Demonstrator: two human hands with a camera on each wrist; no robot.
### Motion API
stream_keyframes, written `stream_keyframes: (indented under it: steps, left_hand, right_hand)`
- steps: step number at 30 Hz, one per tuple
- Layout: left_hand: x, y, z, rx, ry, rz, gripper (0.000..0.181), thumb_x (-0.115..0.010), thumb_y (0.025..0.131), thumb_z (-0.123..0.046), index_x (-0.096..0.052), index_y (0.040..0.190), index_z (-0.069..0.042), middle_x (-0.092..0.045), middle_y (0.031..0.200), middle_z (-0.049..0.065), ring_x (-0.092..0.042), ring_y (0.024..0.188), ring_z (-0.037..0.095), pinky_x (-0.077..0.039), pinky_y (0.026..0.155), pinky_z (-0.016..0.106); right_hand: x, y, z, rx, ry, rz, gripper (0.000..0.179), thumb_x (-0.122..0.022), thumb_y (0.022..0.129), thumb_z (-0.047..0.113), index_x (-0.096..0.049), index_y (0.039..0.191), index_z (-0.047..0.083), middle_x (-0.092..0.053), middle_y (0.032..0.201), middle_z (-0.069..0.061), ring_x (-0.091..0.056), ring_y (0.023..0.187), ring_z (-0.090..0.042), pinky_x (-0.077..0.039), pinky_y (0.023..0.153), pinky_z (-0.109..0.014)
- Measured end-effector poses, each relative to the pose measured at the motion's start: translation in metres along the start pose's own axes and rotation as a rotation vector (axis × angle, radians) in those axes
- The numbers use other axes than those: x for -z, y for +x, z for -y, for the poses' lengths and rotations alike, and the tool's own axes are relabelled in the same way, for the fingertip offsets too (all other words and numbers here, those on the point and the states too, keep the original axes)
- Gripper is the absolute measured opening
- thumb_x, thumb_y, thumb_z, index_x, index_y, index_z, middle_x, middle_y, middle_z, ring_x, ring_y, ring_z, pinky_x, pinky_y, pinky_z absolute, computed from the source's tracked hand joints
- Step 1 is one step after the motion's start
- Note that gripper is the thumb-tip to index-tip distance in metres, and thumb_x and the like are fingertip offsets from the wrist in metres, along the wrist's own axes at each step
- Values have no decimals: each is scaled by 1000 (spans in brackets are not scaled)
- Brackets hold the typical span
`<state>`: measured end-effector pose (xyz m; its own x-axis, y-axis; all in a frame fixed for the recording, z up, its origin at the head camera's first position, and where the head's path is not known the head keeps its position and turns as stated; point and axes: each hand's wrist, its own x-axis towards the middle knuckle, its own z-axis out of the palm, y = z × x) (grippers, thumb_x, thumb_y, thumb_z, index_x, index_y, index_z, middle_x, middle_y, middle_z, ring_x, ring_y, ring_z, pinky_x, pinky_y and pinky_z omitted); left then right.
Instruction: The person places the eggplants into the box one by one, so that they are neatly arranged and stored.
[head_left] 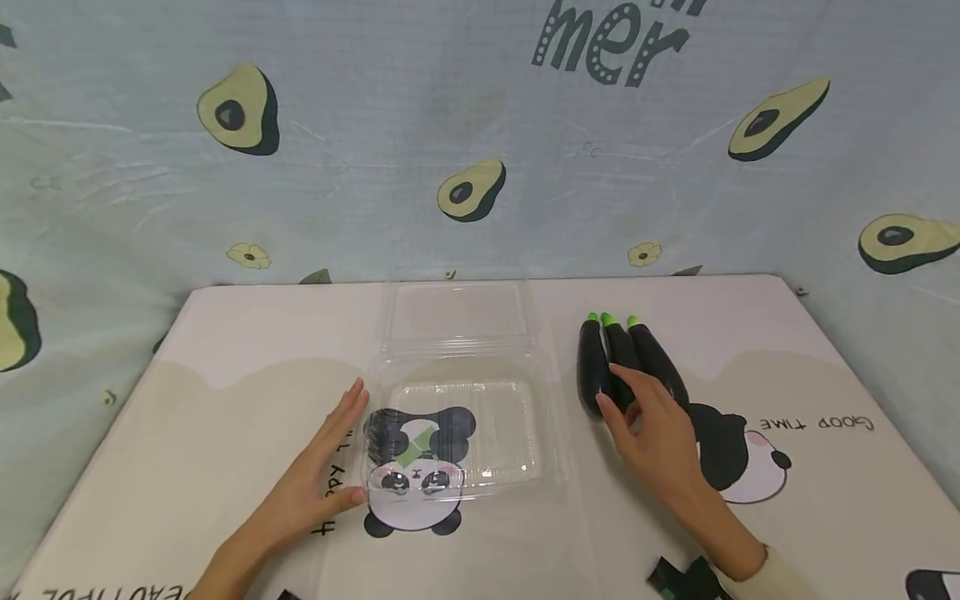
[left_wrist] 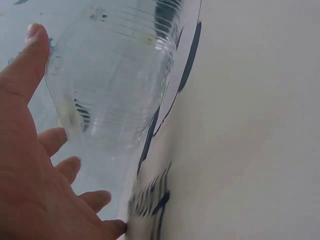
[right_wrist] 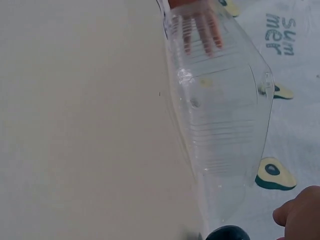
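A clear plastic clamshell box (head_left: 480, 433) lies open in the middle of the table, its lid (head_left: 455, 312) folded back behind it. My left hand (head_left: 341, 446) rests flat against the box's left wall with straight fingers and the thumb at the near corner. In the left wrist view the left hand (left_wrist: 35, 150) is spread beside the box (left_wrist: 115, 85). Three dark eggplants (head_left: 600, 350) with green tips lie side by side right of the box. My right hand (head_left: 617, 393) lies over their near ends, fingers spread and touching them. The right wrist view shows the box (right_wrist: 220, 115), one eggplant end (right_wrist: 227, 233) and a fingertip (right_wrist: 302, 215).
The table carries a cream mat (head_left: 225, 392) printed with pandas (head_left: 738, 462) and lettering. A pale blue cloth with avocado prints (head_left: 468, 190) hangs close behind and along both sides. Bare mat lies left of the box and right of the eggplants.
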<state>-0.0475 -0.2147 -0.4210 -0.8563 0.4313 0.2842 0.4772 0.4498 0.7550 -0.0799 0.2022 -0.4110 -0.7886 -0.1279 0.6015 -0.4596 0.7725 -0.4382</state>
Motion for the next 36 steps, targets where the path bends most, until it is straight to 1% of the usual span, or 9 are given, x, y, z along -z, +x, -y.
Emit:
stream_keyframes:
  steps: [3, 5, 7, 9, 11, 12, 20, 28, 36]
  left_hand:
    - [-3, -1, 2, 1, -6, -8, 94, -72, 80, -45, -24, 152, -7, -5, 160, 11, -3, 145, 31, -17, 107, 63]
    - [-5, -1, 3, 2, -20, -9, 92, -70, 82, -46, -25, 151, -7, -4, 160, 10, -3, 145, 29, -17, 100, 72]
    - [-7, -1, 5, -11, -38, -6, 92, -69, 83, -49, -25, 151, -6, -4, 160, 10, -3, 145, 30, -16, 109, 60]
    - [-8, -1, 7, -32, -62, 3, 92, -68, 83, -49, -24, 151, -4, -4, 160, 11, -3, 145, 29, -13, 114, 41]
    - [-9, -1, 8, -45, -81, 9, 93, -69, 83, -47, -23, 151, -3, -4, 160, 12, -3, 145, 29, -9, 112, 22]
    - [-9, -1, 8, -52, -89, 9, 93, -69, 83, -46, -23, 151, -3, -4, 160, 13, -3, 145, 28, -7, 110, 17]
    - [-6, -1, 9, -67, -98, 15, 95, -75, 80, -35, -22, 152, -4, -4, 159, 15, -3, 145, 30, -8, 110, 17]
    - [-5, 0, 9, -82, -96, 5, 94, -73, 81, -39, -22, 151, -4, -4, 159, 16, -3, 145, 31, -8, 110, 17]
    - [-7, -1, 9, -84, -90, 2, 94, -75, 80, -34, -23, 151, -3, -5, 159, 17, -3, 145, 33, -8, 110, 16]
  right_hand:
    - [-3, 0, 0, 13, 20, -9, 47, -74, 80, 9, -61, 124, 6, -62, 113, -12, -53, 58, -9, -38, 47, -21]
    - [-4, -2, -1, 14, 32, -10, 47, -75, 79, 7, -61, 124, 5, -61, 119, -12, -53, 59, -8, -39, 50, -19]
    - [-6, -4, -1, 12, 40, -10, 48, -76, 78, 6, -61, 124, 5, -59, 121, -13, -53, 59, -7, -40, 52, -17]
    - [-7, -6, -1, 9, 56, -13, 49, -77, 77, 4, -62, 123, 5, -58, 123, -13, -53, 59, -7, -41, 53, -16]
    - [-9, -8, -1, 5, 77, -16, 50, -77, 76, 2, -62, 123, 5, -57, 123, -14, -53, 60, -6, -42, 54, -16]
    - [-10, -9, -1, 1, 88, -19, 50, -77, 76, 2, -62, 123, 5, -57, 124, -14, -53, 60, -6, -42, 54, -16]
    - [-15, -10, -1, -62, 111, -18, 54, -76, 78, 2, -57, 129, 4, -52, 131, -16, -54, 63, -6, -42, 56, -13]
    - [-20, -10, 0, -53, 122, 27, 55, -76, 79, 2, -55, 131, 3, -51, 133, -16, -53, 62, -4, -44, 55, -14]
    - [-25, -11, 0, -32, 115, 35, 55, -77, 77, 2, -57, 128, 2, -49, 128, -20, -51, 59, -3, -43, 54, -13]
